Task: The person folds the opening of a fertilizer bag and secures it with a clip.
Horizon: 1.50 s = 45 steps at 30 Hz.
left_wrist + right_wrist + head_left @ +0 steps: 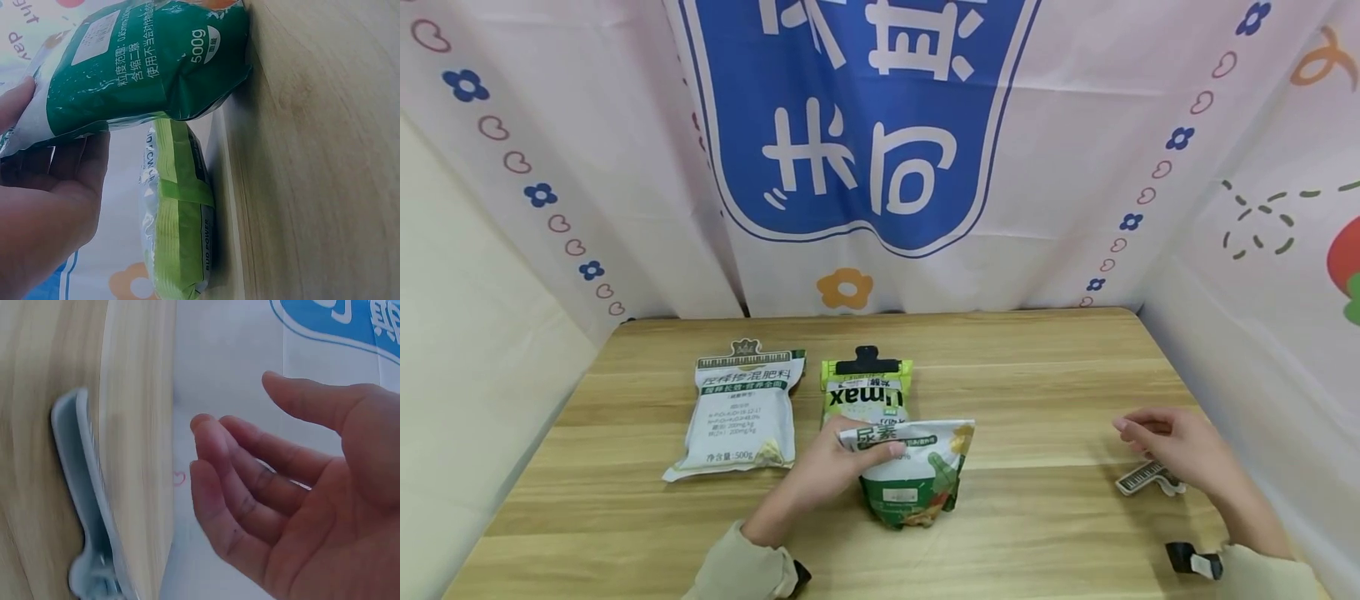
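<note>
My left hand (835, 462) pinches the top edge of a green and white fertilizer bag (910, 492), thumb on the front and fingers behind. The bag stands upright on the table, its green lower part marked 500g in the left wrist view. Over at the right, my right hand (1180, 446) hovers with fingers loosely bent and nothing in them. Just below it on the wood lies a bag clip (1142, 477) with a piano-key pattern; the right wrist view shows this clip (87, 494) from its pale side.
Behind the held bag lies a lime-green bag (865, 396) with a black clip (867, 360) on its top. To the left is a white fertilizer bag (741, 421) closed by another piano-key clip (743, 357). A printed curtain (1075, 167) hangs behind the wooden table (1037, 375).
</note>
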Each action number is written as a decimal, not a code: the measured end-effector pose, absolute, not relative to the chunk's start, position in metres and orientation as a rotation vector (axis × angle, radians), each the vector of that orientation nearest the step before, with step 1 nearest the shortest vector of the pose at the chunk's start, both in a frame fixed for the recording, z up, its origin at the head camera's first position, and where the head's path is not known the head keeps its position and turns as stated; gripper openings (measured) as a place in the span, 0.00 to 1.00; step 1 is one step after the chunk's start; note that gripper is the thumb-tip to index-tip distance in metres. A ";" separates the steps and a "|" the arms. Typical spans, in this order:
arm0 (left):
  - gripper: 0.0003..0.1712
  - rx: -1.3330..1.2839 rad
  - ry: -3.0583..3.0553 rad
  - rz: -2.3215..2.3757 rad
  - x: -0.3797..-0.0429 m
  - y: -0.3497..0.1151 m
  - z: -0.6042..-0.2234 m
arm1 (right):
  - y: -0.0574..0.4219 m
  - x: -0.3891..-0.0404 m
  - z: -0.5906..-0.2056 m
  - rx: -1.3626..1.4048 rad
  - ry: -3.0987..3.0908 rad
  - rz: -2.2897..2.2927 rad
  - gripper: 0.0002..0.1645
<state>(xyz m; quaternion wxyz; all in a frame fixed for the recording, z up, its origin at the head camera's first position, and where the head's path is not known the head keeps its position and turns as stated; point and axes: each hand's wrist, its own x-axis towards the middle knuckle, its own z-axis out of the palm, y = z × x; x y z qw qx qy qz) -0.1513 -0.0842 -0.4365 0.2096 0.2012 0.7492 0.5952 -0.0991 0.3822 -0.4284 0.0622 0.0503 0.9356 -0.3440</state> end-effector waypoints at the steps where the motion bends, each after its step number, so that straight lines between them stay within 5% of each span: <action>1: 0.15 0.557 2.088 1.651 -0.151 -0.084 -0.437 | 0.386 -0.099 -0.429 0.177 2.822 -1.016 0.27; 15: 0.13 0.529 2.102 1.643 -0.151 -0.085 -0.438 | 0.417 -0.093 -0.434 0.346 2.695 -0.644 0.39; 30: 0.14 0.511 2.108 1.646 -0.150 -0.083 -0.438 | 0.427 -0.084 -0.440 0.590 2.436 -0.869 0.32; 45: 0.13 0.500 2.141 1.638 -0.149 -0.083 -0.438 | 0.432 -0.086 -0.445 0.480 2.462 -0.880 0.30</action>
